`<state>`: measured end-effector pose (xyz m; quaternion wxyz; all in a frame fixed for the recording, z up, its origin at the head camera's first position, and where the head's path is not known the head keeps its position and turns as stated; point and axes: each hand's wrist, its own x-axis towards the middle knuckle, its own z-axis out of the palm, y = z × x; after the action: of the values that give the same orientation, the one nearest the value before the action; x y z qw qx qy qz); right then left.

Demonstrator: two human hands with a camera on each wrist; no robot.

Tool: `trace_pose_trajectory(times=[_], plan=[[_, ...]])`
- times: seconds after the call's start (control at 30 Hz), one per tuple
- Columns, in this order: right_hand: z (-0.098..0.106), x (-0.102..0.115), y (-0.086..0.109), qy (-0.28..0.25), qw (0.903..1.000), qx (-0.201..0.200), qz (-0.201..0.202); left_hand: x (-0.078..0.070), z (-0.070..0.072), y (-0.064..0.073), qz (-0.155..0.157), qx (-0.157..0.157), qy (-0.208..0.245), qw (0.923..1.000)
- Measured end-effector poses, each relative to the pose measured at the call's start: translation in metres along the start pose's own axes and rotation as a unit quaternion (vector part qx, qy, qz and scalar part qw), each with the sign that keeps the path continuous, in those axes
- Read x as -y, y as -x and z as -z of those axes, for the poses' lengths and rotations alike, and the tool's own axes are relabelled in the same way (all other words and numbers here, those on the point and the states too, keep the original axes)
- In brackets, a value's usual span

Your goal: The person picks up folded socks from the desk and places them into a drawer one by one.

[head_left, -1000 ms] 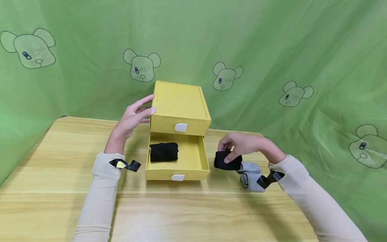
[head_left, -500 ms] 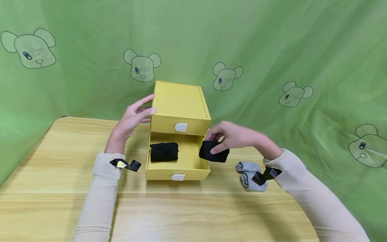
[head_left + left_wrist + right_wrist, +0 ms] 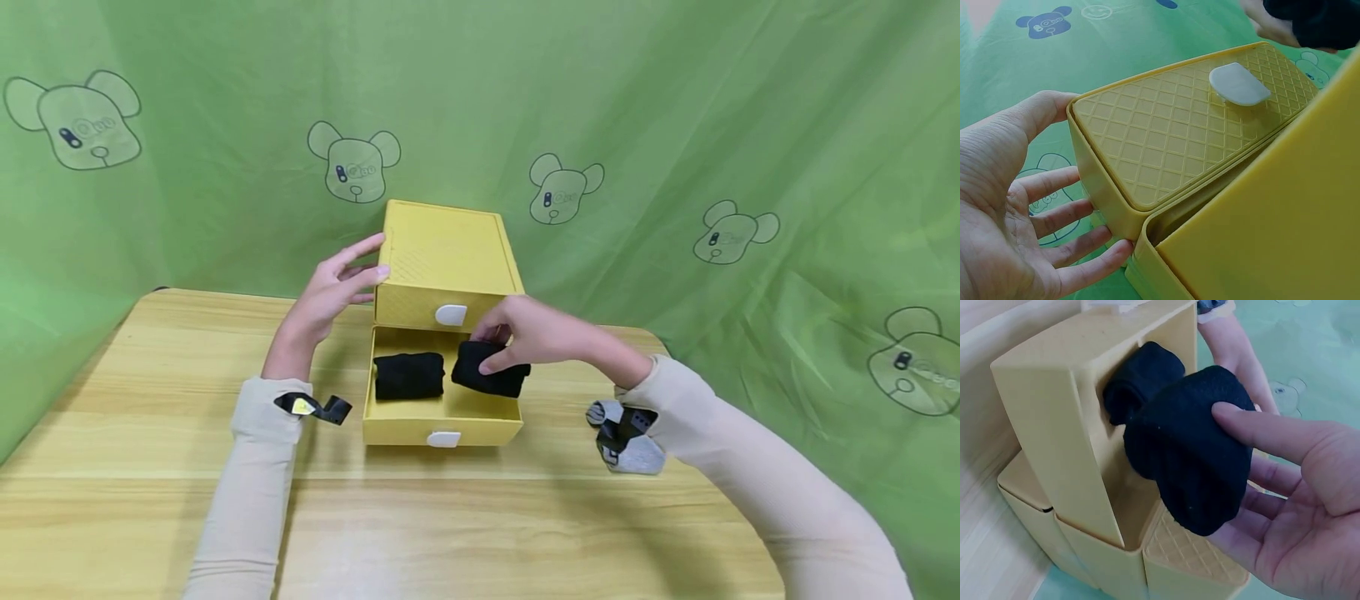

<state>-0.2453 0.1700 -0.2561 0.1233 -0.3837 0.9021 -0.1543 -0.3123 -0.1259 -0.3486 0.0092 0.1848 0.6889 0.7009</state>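
Note:
My right hand (image 3: 536, 329) pinches a rolled black sock (image 3: 508, 382) between thumb and fingers, over the right half of the pulled-out lower drawer (image 3: 405, 432). A second rolled black sock (image 3: 408, 377) lies in the drawer's left half. In the right wrist view the held sock (image 3: 1191, 456) partly overlaps the other one. My left hand (image 3: 322, 292) rests against the left side of the yellow two-drawer box (image 3: 450, 250), its thumb at the upper front edge and its fingers spread along the side. The upper drawer with its white tab handle (image 3: 451, 315) is closed.
Rolled grey socks (image 3: 643, 457) lie on the wooden table (image 3: 465, 533) to the right of the box, partly hidden by the right wrist camera (image 3: 626, 429). A green curtain (image 3: 450, 100) with bear-head prints hangs right behind the box.
My right hand has carried the black sock leftward from beside the grey socks to over the open drawer. My left hand has kept its place on the box.

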Motion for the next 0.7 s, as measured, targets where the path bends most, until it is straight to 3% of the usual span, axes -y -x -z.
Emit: trace_pose_trajectory(times=[0.47,0.7], plan=[[-0.016,0.010,-0.022,0.101,0.9916,0.005,-0.080,-0.001,-0.001,0.000,0.004,-0.002,0.003,1.0000],[-0.022,0.011,-0.027,0.127,0.9869,0.010,-0.099,0.000,-0.001,0.000,0.003,-0.003,0.002,1.0000]])
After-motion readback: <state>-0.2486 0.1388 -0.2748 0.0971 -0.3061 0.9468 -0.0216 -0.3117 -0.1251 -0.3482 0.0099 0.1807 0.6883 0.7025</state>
